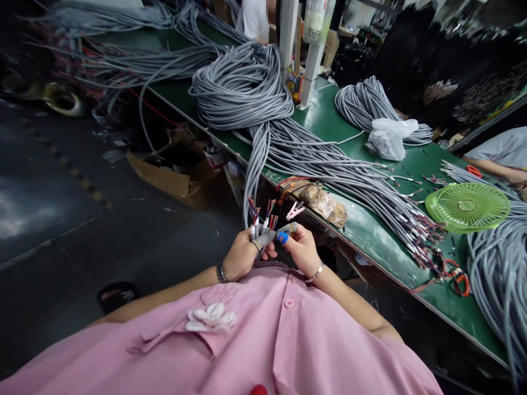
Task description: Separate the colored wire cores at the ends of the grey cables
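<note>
My left hand (246, 253) is closed around several grey cables (256, 164), just in front of my shirt. Their stripped ends show white wrapping (252, 230) and fanned-out coloured wires (270, 208) pointing up. Close beside it, my right hand (302, 249) has thumb and forefinger pinched together near the cable ends; what lies between them, if anything, is too small to make out. Grey coverings sit on fingers of both hands, and a blue one is on my right thumb. From my left hand the held cables run up to a large coil (242, 88) on the green table.
Long grey cables (329, 164) lie along the green table (415, 285). A green fan (467, 206), orange-handled scissors (459, 282), a plastic bag (389, 137) and a pink clip (295, 210) are around. A cardboard box (173, 175) stands below. A co-worker's arm (498, 167) is at right.
</note>
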The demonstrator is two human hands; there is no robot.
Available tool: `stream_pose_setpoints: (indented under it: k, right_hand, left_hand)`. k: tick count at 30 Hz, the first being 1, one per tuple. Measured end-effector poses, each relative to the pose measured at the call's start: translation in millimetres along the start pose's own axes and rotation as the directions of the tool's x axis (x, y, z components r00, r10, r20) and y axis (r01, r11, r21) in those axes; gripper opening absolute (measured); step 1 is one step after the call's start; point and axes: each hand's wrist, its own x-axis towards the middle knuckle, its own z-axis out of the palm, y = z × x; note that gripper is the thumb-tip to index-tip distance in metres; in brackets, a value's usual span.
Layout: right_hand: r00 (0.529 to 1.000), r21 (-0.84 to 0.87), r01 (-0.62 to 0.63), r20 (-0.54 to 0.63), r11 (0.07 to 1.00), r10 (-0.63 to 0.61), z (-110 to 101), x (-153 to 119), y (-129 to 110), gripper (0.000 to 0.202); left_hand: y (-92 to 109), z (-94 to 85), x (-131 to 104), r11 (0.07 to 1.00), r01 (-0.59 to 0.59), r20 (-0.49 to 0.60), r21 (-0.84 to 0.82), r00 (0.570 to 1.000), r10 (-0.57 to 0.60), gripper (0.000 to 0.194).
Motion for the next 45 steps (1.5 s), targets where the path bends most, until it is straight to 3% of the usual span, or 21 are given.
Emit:
stream_pose_setpoints:
  k: [11,18,22,25,30,37,45]
  right_hand:
    - [0.998,-0.003,-0.056,0.010,0.998,0.056,4.4,5.7,0.8,0.025]
    - [0.994,-0.010,-0.066,-0.092,0.998,0.065,6.8,2.9,6.3,0.024]
    - [0.996,-0.029,-0.054,-0.075,0.998,0.052,6.9,0.1,6.0,0.023]
    - [0.999,-0.053,-0.038,-0.035,0.998,0.037,4.6,-0.6,6.6,0.023]
    - [0.991,-0.045,-0.133,0.014,0.990,0.134,3.8,3.0,2.4,0.030]
    - [0.984,0.024,-0.172,-0.032,0.985,0.173,5.0,9.4,2.4,0.028]
    - [0.979,0.154,-0.172,-0.085,0.973,0.187,4.2,7.9,13.1,0.023]
  left_hand:
    - [-7.5,-4.8,-0.2,0.999,-0.004,0.099,0.050,0.995,-0.001,0.026]
    - [-8.0,-5.8,4.3,1.000,0.003,-0.001,0.001,1.000,-0.003,0.023]
    - [-8.0,-5.0,7.9,0.995,0.007,-0.056,-0.097,0.998,-0.012,0.021]
    - [-7.9,-6.4,9.3,0.992,0.005,-0.046,-0.129,0.999,-0.011,0.022]
    - [-8.9,-6.6,8.5,0.996,-0.003,-0.009,-0.085,1.000,0.002,0.022]
    - [-15.6,-5.0,8.0,1.000,-0.002,0.083,0.018,0.997,0.000,0.021]
    - [-17.7,-4.0,11.5,0.997,0.005,-0.003,-0.071,1.000,-0.005,0.017]
